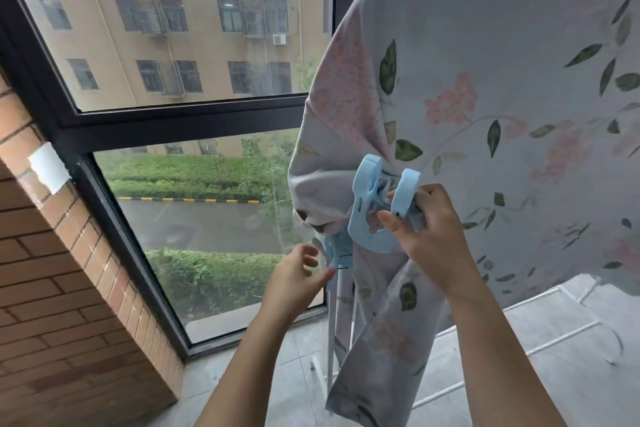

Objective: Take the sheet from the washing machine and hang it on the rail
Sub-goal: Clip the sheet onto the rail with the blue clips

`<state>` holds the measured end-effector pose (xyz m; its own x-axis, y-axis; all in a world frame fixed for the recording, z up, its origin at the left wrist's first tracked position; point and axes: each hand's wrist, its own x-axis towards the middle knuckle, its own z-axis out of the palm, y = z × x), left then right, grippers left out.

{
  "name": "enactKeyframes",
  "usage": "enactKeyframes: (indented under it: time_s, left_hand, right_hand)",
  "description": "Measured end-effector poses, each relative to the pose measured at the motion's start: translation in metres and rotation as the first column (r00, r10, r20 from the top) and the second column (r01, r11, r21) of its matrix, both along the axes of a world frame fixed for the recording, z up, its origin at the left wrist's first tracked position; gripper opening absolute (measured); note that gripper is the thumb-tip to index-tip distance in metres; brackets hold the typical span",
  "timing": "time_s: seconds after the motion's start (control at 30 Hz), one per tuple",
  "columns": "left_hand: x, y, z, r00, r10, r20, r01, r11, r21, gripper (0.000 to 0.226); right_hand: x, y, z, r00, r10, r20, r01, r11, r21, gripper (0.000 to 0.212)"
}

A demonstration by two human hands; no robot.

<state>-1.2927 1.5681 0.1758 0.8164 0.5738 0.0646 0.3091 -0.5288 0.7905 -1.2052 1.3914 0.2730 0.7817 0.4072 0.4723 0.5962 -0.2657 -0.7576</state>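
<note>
No writing, number, brand or sign can be read anywhere in the frame. The sheet (485, 80) at right carries only printed leaves and pink flowers. The blue clip (365, 180) at centre shows no legible mark. The white patch (48, 166) on the brick wall (69, 288) at left is blank.

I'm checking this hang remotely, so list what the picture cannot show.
Head view only:
- Rail: covered by the draped sheet.
- Sheet's right part: cut by the frame edge.
- Lower blue clip: half behind a sheet fold; left hand's grip on it unclear.
- Upper blue clip's bite, in the right hand: buried in bunched cloth.
</note>
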Motion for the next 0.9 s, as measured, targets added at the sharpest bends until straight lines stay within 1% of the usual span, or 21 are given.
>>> enactKeyframes:
  time_s: [0.07,0.13,0.17,0.23,0.3,0.37,0.43,0.53,0.67,0.73,0.77,0.83,0.87,0.9]
  left_hand:
    - [0.003,-0.006,-0.003,0.997,-0.037,-0.070,0.042,0.996,0.073,0.038]
    - [0.005,-0.007,-0.009,0.996,0.018,-0.090,-0.003,0.987,0.163,0.027]
    - [0.005,-0.005,-0.012,0.996,0.065,-0.063,-0.054,0.986,0.161,0.020]
    - [0.005,0.001,-0.015,0.990,0.138,0.002,-0.137,0.986,0.096,0.010]
    - [0.007,0.005,-0.014,0.983,0.173,0.065,-0.177,0.982,0.061,0.012]
    - [0.011,0.007,-0.011,0.966,0.223,0.127,-0.232,0.971,0.060,0.017]
    - [0.015,0.010,-0.008,0.952,0.252,0.173,-0.269,0.960,0.083,0.021]
    - [0.016,0.011,-0.008,0.949,0.242,0.202,-0.271,0.953,0.134,0.028]
    - [0.010,0.004,-0.012,0.949,0.209,0.237,-0.269,0.927,0.261,0.018]
    - [0.007,0.000,-0.014,0.953,0.176,0.245,-0.243,0.930,0.276,0.008]
    - [0.006,-0.002,-0.014,0.960,0.161,0.230,-0.220,0.941,0.258,0.012]
    - [0.005,-0.011,-0.017,0.980,0.128,0.155,-0.163,0.957,0.241,0.041]
    - [0.005,-0.017,-0.019,0.986,0.126,0.112,-0.152,0.954,0.258,0.054]
    - [0.006,-0.022,-0.020,0.987,0.142,0.079,-0.158,0.949,0.273,0.063]
  right_hand:
    - [0.000,0.002,0.000,1.000,0.009,0.001,-0.009,1.000,-0.003,0.022]
    - [0.001,0.002,0.000,1.000,0.011,0.010,-0.011,1.000,-0.002,0.021]
    - [0.001,0.002,0.000,1.000,0.002,0.023,-0.002,1.000,0.001,0.021]
    - [0.005,-0.001,0.001,0.997,-0.033,0.067,0.033,0.999,0.007,0.022]
    - [0.007,-0.003,0.002,0.992,-0.063,0.105,0.063,0.998,0.008,0.024]
    - [0.009,-0.002,0.002,0.990,-0.084,0.113,0.085,0.996,0.001,0.027]
    - [0.009,-0.001,0.002,0.986,-0.101,0.132,0.103,0.995,-0.007,0.029]
    - [0.009,-0.003,0.002,0.977,-0.134,0.163,0.137,0.991,-0.006,0.031]
    - [0.011,-0.009,0.010,0.955,-0.204,0.215,0.208,0.978,0.002,0.035]
    - [0.011,-0.013,0.014,0.948,-0.212,0.237,0.221,0.975,-0.012,0.035]
    - [0.011,-0.014,0.015,0.949,-0.208,0.238,0.219,0.975,-0.021,0.035]
    - [0.010,-0.014,0.013,0.951,-0.201,0.236,0.215,0.976,-0.035,0.035]
    - [0.009,-0.013,0.012,0.952,-0.200,0.232,0.214,0.976,-0.037,0.035]
    - [0.008,-0.012,0.010,0.954,-0.196,0.227,0.210,0.977,-0.039,0.036]
